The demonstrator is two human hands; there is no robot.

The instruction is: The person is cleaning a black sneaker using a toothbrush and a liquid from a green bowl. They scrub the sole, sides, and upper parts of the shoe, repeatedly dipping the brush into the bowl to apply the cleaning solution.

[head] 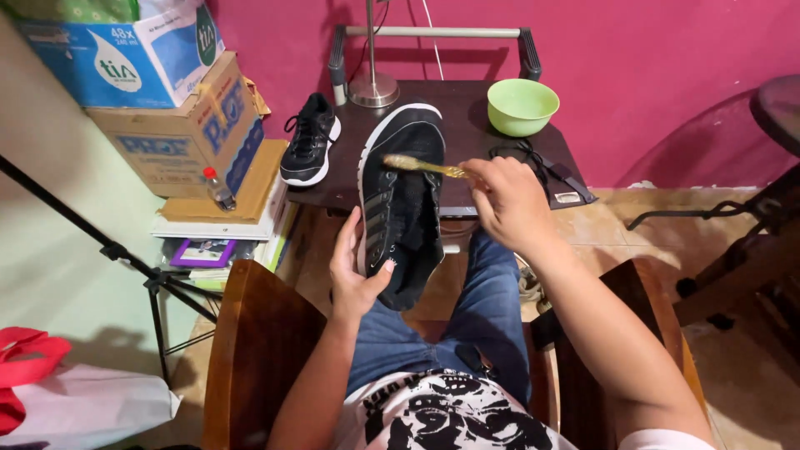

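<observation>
Left hand: the left hand (354,271) is cupping the heel end of a black sneaker (402,200), thumb pressing one side, fingers wrapping behind it, holding it tilted over the lap
Right hand: the right hand (504,200) is closing around the handle of a yellow brush (421,164), bristles touching the upper just beyond the laces
Sneaker's handling: it is looking light and soft in the upper, stiffer along the white-edged sole; I judge the heel and sole edge the firm places to grip, since the fabric would be giving under pressure
Brush's handling: thin and rigid, likely slippery if wet; gripping near the middle of the handle seems steadiest
Beyond the hands: a second black sneaker (310,140) is sitting on the dark table (467,125), left of the held one; a green bowl (522,106) is standing past the right hand
Far left of the left hand: a brown carton (179,133) with blue print is carrying a blue-and-white box (125,54) with a drop-shaped mark; a small clear bottle (219,188) with a red cap is lying beside the carton
</observation>
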